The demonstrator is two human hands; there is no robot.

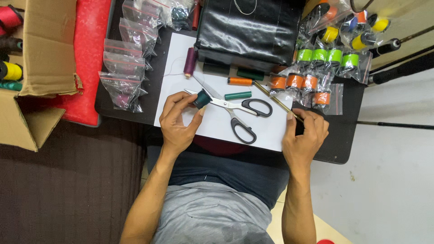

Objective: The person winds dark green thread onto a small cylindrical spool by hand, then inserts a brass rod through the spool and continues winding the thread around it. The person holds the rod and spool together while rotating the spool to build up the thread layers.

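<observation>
White paper sheet (pixel 266 131) covers the middle of a dark bench (pixel 339 149) and lies under both hands. Left hand (pixel 178 119): grip closed on a dark teal thread spool (pixel 203 98), pinched between thumb and fingertips. Scissors (pixel 235 108) with black handles lie on the sheet just right of this grip, blades pointing up-left behind the spool. Right hand (pixel 305 133): grip closed on the near end of a thin brass-coloured rod (pixel 271 97), which slants up-left across the sheet. Beyond that grip, bagged orange spools (pixel 296 81) and bagged green spools (pixel 327 56) lie in rows. A black box (pixel 248 29) sits at the far edge. Left of the left grip, clear zip bags (pixel 124 72) overlap the bench edge; further left are a red mat (pixel 90 49) and a cardboard box (pixel 45 49). Pale floor (pixel 389 180) lies right of the bench.
</observation>
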